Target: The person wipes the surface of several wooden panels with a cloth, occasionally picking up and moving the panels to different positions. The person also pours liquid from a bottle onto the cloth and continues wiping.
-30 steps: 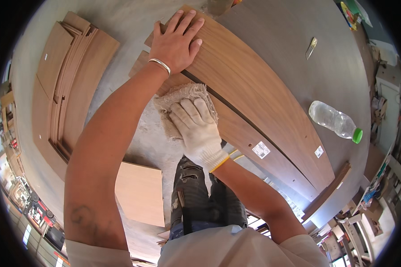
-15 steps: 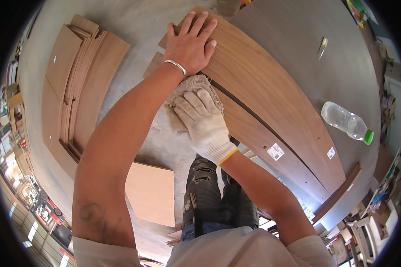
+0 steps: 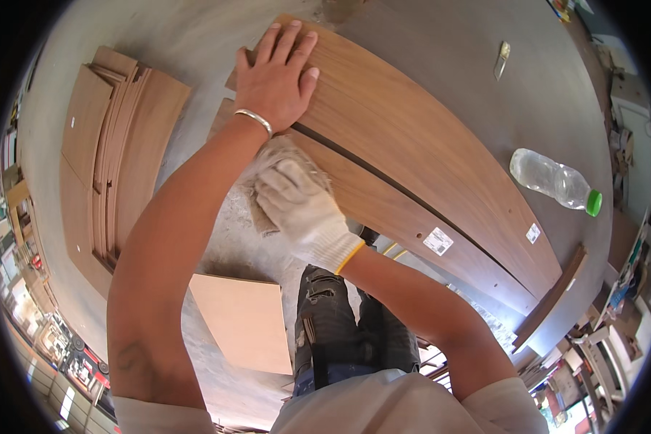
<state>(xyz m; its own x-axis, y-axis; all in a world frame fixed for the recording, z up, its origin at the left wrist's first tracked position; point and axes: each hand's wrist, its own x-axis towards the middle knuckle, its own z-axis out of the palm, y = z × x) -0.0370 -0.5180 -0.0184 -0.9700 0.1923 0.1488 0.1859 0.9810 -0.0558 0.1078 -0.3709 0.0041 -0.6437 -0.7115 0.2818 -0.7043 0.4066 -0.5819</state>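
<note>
Two long brown wood-grain boards lie side by side with a dark gap between them. My bare left hand (image 3: 278,79), a silver bangle at its wrist, rests flat with fingers apart near the left end of the far board (image 3: 419,130). My right hand (image 3: 300,206) wears a white knitted glove with a yellow cuff edge. Its fingers press around a greyish-beige fuzzy rag (image 3: 266,217) at the near edge of the near board (image 3: 369,184), close to that board's left end. The glove hides part of the rag.
A stack of brown panels (image 3: 145,137) stands at left. A pale panel (image 3: 246,325) lies below my hands. Right of the boards are a clear bottle with a green cap (image 3: 553,177), a utility knife (image 3: 502,61) and a narrow wood strip (image 3: 553,296).
The whole view has turned slightly. My gloved right hand and the rag have slid left along the near board toward its end. My left hand stays on the far board.
</note>
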